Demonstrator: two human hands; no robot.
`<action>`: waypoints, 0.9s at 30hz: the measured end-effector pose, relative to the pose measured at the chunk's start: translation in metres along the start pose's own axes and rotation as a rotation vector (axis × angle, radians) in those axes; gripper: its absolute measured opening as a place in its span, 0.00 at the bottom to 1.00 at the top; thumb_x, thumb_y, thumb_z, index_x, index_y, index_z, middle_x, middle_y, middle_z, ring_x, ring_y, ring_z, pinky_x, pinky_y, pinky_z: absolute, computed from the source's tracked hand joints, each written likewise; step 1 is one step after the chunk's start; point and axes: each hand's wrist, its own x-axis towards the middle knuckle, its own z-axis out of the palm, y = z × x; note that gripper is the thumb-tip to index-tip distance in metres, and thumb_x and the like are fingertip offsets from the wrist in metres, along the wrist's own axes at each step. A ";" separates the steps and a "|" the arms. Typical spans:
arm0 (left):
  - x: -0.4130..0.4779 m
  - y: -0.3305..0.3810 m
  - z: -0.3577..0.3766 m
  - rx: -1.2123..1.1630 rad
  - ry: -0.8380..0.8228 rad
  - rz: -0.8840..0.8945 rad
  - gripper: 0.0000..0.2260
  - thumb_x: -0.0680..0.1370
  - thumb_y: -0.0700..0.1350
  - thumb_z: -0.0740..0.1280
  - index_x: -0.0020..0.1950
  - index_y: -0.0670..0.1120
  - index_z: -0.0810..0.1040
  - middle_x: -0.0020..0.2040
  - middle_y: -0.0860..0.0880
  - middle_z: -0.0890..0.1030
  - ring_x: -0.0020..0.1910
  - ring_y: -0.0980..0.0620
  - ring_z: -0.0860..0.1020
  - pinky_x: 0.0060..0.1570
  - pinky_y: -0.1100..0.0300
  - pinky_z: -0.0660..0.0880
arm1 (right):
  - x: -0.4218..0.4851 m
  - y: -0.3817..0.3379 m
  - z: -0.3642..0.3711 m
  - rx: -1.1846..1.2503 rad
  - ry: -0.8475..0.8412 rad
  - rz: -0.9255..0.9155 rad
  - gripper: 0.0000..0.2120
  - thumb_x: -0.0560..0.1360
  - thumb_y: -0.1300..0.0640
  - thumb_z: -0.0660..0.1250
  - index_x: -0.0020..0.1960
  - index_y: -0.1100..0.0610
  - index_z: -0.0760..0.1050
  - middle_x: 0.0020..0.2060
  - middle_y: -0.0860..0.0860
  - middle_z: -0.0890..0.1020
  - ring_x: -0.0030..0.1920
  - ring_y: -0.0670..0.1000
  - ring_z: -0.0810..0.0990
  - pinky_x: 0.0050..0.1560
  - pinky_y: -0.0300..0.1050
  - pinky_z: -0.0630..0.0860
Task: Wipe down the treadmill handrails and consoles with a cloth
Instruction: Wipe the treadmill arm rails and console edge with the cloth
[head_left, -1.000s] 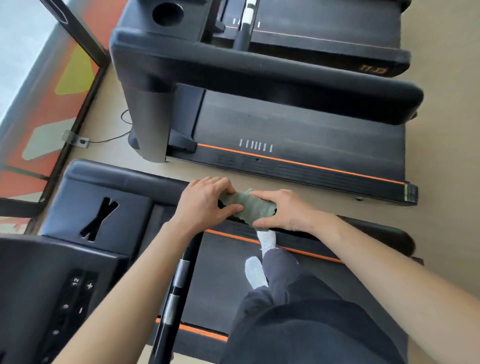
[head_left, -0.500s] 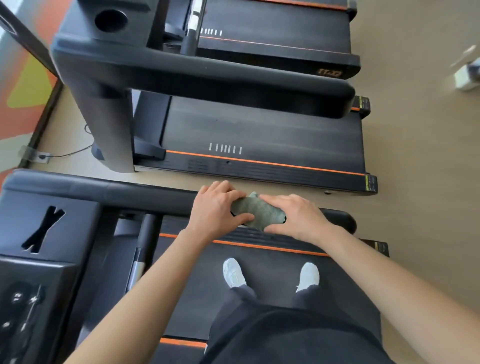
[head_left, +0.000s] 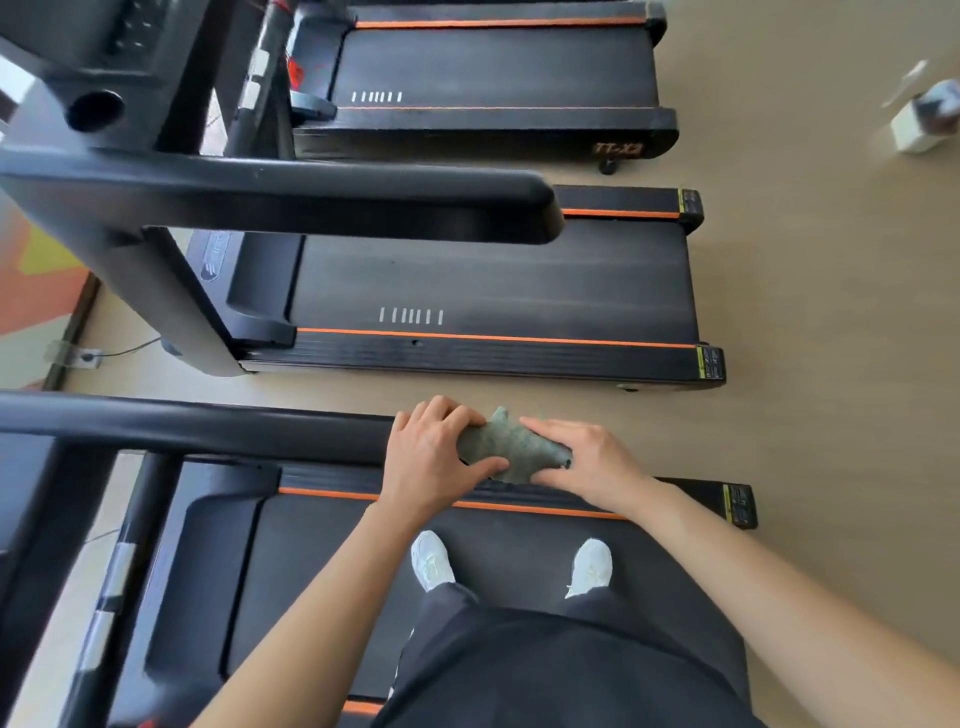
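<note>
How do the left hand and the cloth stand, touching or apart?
Touching. In the head view the left hand pinches the cloth on the handrail, thumb on its near edge, fingers over its far edge.

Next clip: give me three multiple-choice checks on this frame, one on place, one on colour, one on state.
1. On the handrail, the cloth lies at: A the console end; B the middle; C the free end.
2. The deck stripe is: A blue; B orange; C white.
3. Gripping the cloth: A both hands; B left only; C neither.
C: no rail shows past the hands. B: its line is plainly orange. A: left hand and right hand each pinch it.
</note>
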 end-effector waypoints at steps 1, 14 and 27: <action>0.000 0.010 0.004 0.007 0.006 -0.006 0.27 0.64 0.73 0.67 0.53 0.56 0.81 0.48 0.56 0.78 0.50 0.51 0.78 0.51 0.52 0.72 | -0.002 0.009 -0.001 0.025 0.010 0.000 0.34 0.70 0.50 0.79 0.73 0.40 0.70 0.63 0.46 0.82 0.61 0.49 0.79 0.59 0.41 0.72; -0.009 0.071 0.021 0.116 -0.099 0.064 0.30 0.68 0.58 0.74 0.69 0.53 0.78 0.64 0.53 0.78 0.63 0.47 0.74 0.62 0.46 0.73 | -0.013 0.055 -0.004 0.249 -0.051 0.065 0.06 0.77 0.55 0.71 0.50 0.49 0.86 0.41 0.50 0.85 0.43 0.51 0.79 0.41 0.43 0.70; 0.004 0.065 -0.004 -0.103 0.033 -0.099 0.02 0.74 0.49 0.75 0.45 0.53 0.84 0.40 0.67 0.80 0.40 0.68 0.74 0.43 0.69 0.70 | -0.007 0.053 -0.066 0.408 -0.065 -0.004 0.12 0.71 0.69 0.70 0.46 0.53 0.80 0.38 0.50 0.82 0.34 0.46 0.83 0.39 0.44 0.81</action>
